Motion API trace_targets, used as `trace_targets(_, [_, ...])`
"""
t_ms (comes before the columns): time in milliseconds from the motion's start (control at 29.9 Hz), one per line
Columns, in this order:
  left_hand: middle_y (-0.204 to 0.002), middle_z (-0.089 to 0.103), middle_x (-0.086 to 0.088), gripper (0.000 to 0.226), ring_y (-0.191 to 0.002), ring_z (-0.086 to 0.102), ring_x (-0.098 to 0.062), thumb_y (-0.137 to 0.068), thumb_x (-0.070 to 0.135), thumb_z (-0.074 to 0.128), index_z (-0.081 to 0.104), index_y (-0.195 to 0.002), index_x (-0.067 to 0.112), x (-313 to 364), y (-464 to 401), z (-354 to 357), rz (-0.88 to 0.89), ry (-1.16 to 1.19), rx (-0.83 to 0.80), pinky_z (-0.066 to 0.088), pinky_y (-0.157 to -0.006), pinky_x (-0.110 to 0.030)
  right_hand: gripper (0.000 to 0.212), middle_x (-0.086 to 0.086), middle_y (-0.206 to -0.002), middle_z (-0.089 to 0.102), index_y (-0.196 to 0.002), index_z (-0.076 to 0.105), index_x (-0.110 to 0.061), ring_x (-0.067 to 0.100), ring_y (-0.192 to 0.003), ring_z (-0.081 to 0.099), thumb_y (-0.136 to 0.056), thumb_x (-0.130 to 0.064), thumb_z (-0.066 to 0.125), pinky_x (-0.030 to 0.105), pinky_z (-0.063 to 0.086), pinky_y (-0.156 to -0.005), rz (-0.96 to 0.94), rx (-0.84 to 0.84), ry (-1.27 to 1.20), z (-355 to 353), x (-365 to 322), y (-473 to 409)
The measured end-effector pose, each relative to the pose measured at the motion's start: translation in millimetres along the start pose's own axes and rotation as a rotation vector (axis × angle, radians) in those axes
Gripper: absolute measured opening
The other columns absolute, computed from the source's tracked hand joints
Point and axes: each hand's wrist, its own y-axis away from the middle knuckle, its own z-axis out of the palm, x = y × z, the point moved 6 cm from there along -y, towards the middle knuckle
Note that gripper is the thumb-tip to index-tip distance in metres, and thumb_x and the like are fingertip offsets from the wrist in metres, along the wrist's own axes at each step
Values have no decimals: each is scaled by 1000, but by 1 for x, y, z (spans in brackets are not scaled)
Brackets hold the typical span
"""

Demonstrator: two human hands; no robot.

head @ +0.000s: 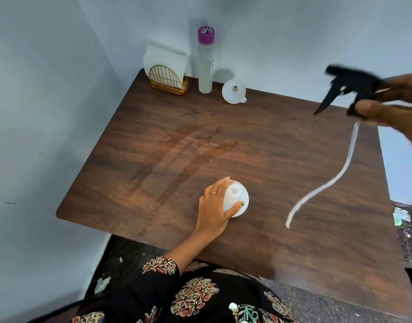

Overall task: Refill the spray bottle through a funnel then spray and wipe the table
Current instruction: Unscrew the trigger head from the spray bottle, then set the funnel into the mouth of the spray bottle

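Head view looks down on a dark wood-grain table (258,141) pushed into a corner of pale blue-grey walls (37,113), with faint streaks across its middle. Dark speckled floor (317,301) shows past the near edge, and a patterned black sleeve (153,273) fills the bottom of the frame.

At the back stands a tall clear water bottle (205,66) with a purple cap, upright and close to the wall; how full it is cannot be judged. Left of it sits a gold wire napkin holder (168,80) with white paper napkins (165,60) standing in it. Just right of the bottle a white funnel (233,91) rests on the table, wide mouth facing the camera.

Near the front centre the white spray bottle (237,198) stands upright with its neck open and no top on it; what is inside cannot be seen. The left hand (215,210) wraps around its left side, thumb and fingers curled on the body.

Raised at the right edge, the right hand (391,101), partly cut off and blurred, pinches the black trigger sprayer head (349,86). Its white dip tube (335,178) hangs down in a curve above the table, well apart from the bottle.
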Motion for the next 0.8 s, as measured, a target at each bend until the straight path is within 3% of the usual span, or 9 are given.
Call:
trace_targets(67, [-143, 40, 17, 57, -125, 39, -13, -78, 67, 45, 40, -128, 39, -2, -1, -2, -1, -10, 0, 40, -94, -41, 56, -12, -71, 72, -90, 66, -24, 0, -62, 68, -41, -40, 87, 13, 55, -64, 188, -106, 7, 17, 35, -9])
trace_targets(100, [-143, 40, 17, 57, -126, 39, -13, -79, 66, 46, 40, -128, 39, -3, -1, -3, 1, -16, -5, 39, -94, -41, 61, -9, -70, 73, -95, 69, -18, 5, -63, 70, -42, -43, 88, 16, 57, -64, 245, -152, 60, 26, 57, -14])
trace_targets(167, [-143, 41, 17, 56, -125, 40, -13, -79, 65, 46, 41, -128, 38, -5, -2, -5, 10, -32, -7, 38, -94, -41, 53, 1, -75, 74, -110, 64, -1, 10, -64, 71, -65, -23, 83, 20, 58, -65, 387, -215, 70, 47, 102, -20])
trace_targets(234, [-143, 41, 17, 57, -125, 40, -12, -79, 64, 47, 43, -129, 36, -7, -2, -8, 12, -51, -1, 35, -94, -36, 38, 13, -88, 70, -113, 59, 6, 15, -65, 71, -77, -1, 71, 24, 59, -67, 512, -241, 42, 73, 135, -16])
trace_targets(334, [-143, 41, 20, 58, -125, 39, -7, -79, 64, 47, 43, -130, 37, -9, -2, -11, 5, -80, 14, 26, -92, -29, 30, 19, -99, 66, -107, 60, 4, 24, -78, 67, -79, 1, 69, 37, 57, -79, 621, -241, 0, 108, 171, -9])
trace_targets(468, [-144, 39, 20, 61, -126, 37, -5, -79, 66, 46, 42, -132, 37, -12, -1, -13, -6, -100, 1, 24, -94, -28, 24, 17, -96, 64, -102, 60, 0, 24, -75, 66, -80, 0, 69, 32, 59, -72, 719, -207, -127, 142, 201, -2])
trace_targets(636, [-144, 39, 19, 61, -128, 37, -5, -81, 66, 44, 40, -134, 37, -11, -2, -13, 1, -126, -12, 22, -96, -28, 25, 13, -95, 65, -104, 59, -6, 23, -75, 64, -82, -5, 70, 38, 54, -82, 795, -137, -244, 168, 225, 9])
trace_targets(803, [-144, 39, 18, 60, -128, 37, -5, -81, 66, 44, 39, -134, 37, -10, -3, -14, 14, -135, -15, 23, -96, -29, 30, -1, -82, 62, -110, 58, -16, 13, -72, 59, -83, -11, 69, 26, 45, -69, 813, -45, -211, 174, 236, 18])
